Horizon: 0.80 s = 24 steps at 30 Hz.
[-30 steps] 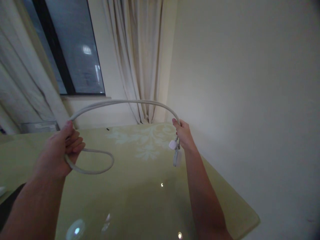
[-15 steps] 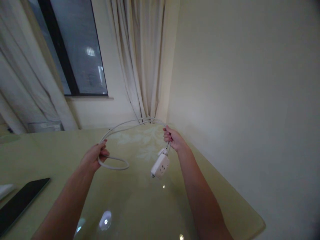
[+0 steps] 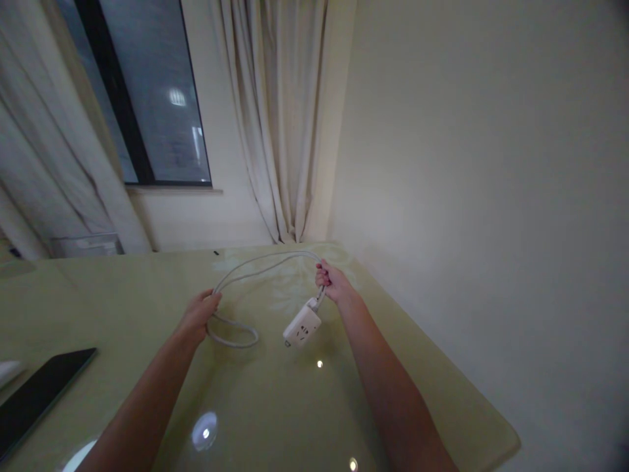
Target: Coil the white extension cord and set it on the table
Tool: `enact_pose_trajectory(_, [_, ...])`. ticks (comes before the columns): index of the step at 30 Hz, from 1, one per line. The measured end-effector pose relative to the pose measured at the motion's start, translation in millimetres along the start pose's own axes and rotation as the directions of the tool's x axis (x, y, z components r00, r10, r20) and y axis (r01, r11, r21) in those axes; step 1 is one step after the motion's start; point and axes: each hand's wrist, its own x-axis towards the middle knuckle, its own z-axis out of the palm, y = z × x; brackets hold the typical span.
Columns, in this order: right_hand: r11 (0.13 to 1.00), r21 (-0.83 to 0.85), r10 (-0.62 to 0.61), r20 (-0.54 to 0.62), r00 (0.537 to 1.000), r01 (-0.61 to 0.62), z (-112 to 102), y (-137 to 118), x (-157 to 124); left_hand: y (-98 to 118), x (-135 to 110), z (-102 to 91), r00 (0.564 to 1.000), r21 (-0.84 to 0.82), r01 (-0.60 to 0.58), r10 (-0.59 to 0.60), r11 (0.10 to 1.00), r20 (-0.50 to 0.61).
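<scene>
The left hand (image 3: 200, 314) is closing around a pale cable (image 3: 295, 253), with its fingers partly hidden behind the back of the hand. The right hand (image 3: 334, 282) is clamping the same cable farther along, its fingers curling around the strands. Between the hands, two strands are arching above the worktop (image 3: 275, 406), while a loop is hanging out below the left hand. A white socket block (image 3: 303, 326) is hanging tilted just below the right hand, its outlet face showing; whether it is touching the worktop cannot be told. A flat black panel (image 3: 46, 396) is lying at the left, beside a white object (image 3: 8, 372). A curtain (image 3: 282, 118) is hanging behind the worktop's far edge, to the right of a dark window (image 3: 152, 98).
</scene>
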Motion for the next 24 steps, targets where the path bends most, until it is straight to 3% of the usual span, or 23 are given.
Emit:
enact_pose_trajectory(4, [0.999,0.042,-0.013,0.060,0.998,0.010,19,-2,-10,14,-17,12.6,0.985,0.130,-0.170,0.171,0.977,0.000])
enact_pose_trajectory(6, [0.998,0.066,-0.028,0.081,0.996,0.022,28,-1,-15,23,-35,25.4,0.964,0.174,-0.252,0.233,0.952,0.125])
enact_pose_trajectory(7, [0.996,0.079,-0.036,0.088,0.995,0.029,32,0,-17,27,-46,32.7,0.940,0.198,-0.290,0.240,0.936,0.242])
enact_pose_trajectory(9, [0.994,0.104,-0.053,0.098,0.994,0.043,38,1,-21,29,-70,46.6,0.767,0.316,-0.437,0.166,0.842,0.619])
enact_pose_trajectory(10, [0.992,0.115,-0.061,0.100,0.993,0.049,41,2,-24,29,-80,52.5,0.690,0.355,-0.488,0.103,0.798,0.717])
enact_pose_trajectory(12, [0.989,0.137,-0.078,0.104,0.991,0.064,43,1,-28,25,-96,60.3,0.618,0.387,-0.534,0.035,0.752,0.785])
enact_pose_trajectory(18, [0.974,0.199,-0.127,0.084,0.988,0.109,48,-1,-40,30,-103,59.9,0.611,0.374,-0.587,0.089,0.718,0.787])
enact_pose_trajectory(24, [0.952,0.243,-0.199,0.028,0.980,0.187,50,4,-39,33,-108,62.8,0.577,0.323,-0.559,0.079,0.764,0.813])
